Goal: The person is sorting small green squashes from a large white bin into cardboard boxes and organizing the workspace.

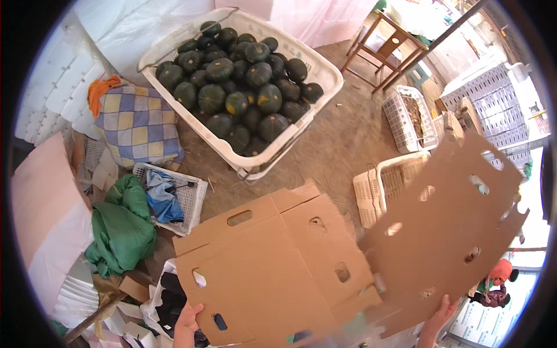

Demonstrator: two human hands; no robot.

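My left hand (188, 319) grips the lower left edge of a flat, die-cut cardboard box blank (265, 269) with oval handle holes. Near the bottom right, my right hand (438, 315) holds the lower edge of a second cardboard blank (428, 243), which is tilted and slightly blurred. The two blanks meet or overlap along their inner edges; I cannot tell which. Beyond them stands a large white plastic crate (324, 93) heaped with dark green kabocha-type squashes (219, 69), a few with orange patches.
At left are a checked cloth bundle (137, 122), green fabric (124, 237) and a white basket (198, 204) holding blue cloth (163, 195). To the right stand a wooden chair (391, 48), plastic crates (396, 126) and stacked cartons (491, 104). Two people (496, 282) appear at far right.
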